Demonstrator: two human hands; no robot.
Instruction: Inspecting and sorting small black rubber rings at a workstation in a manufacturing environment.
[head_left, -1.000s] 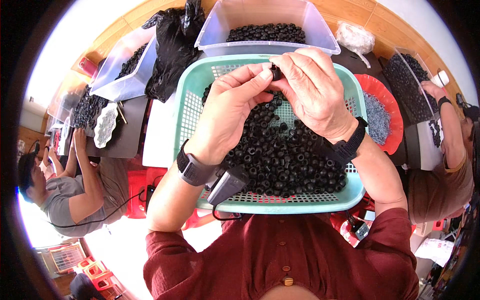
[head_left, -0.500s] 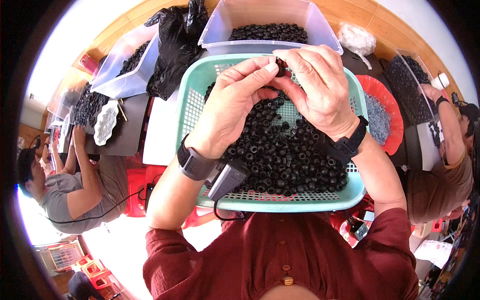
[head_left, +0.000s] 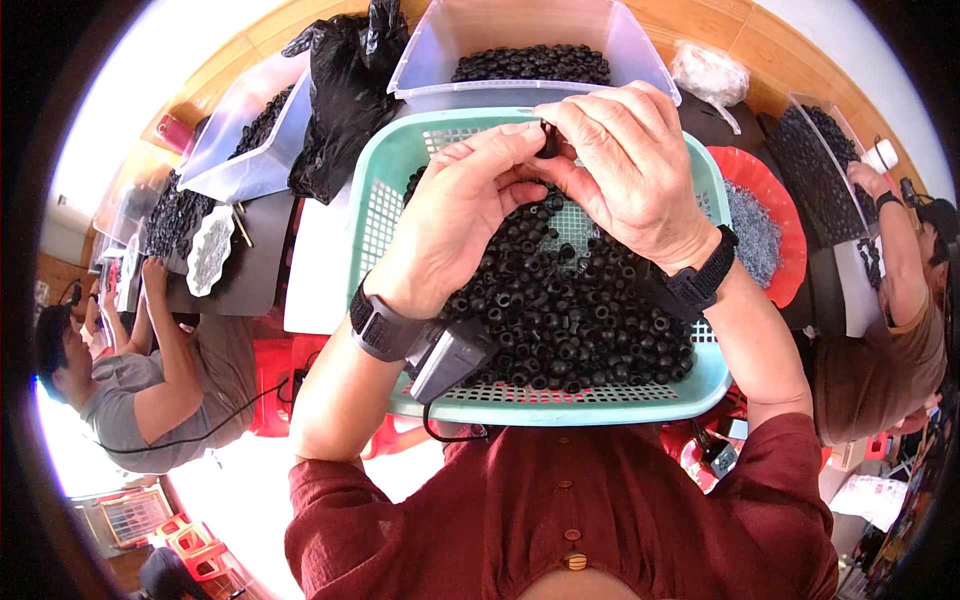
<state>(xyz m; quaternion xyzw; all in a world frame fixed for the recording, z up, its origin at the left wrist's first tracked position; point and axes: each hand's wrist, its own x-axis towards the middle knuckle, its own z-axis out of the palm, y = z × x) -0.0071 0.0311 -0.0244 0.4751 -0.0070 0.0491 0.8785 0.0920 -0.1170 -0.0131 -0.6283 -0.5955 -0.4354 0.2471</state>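
Above the far part of a green plastic basket [head_left: 560,409], my two hands meet at a small round black part [head_left: 548,140]. My right hand [head_left: 635,175] pinches it between thumb and fingers. My left hand [head_left: 465,195] is closed too, its thumb and fingertips pressed against the part's left side. What else may sit between the fingertips is hidden. Below them, many loose black ring-like parts [head_left: 560,320] with holes fill the basket, heaped toward the near side.
Beyond the basket stands a clear bin [head_left: 530,95] of black pieces, with a black plastic bag [head_left: 345,110] and another bin [head_left: 240,165] to its left. At right lies a red dish [head_left: 790,225] of small grey pieces. Co-workers sit at left [head_left: 140,390] and right [head_left: 880,370].
Both hands have shifted slightly left, and the black part has turned between the fingertips. The left fingers have curled differently. The basket stays in place.
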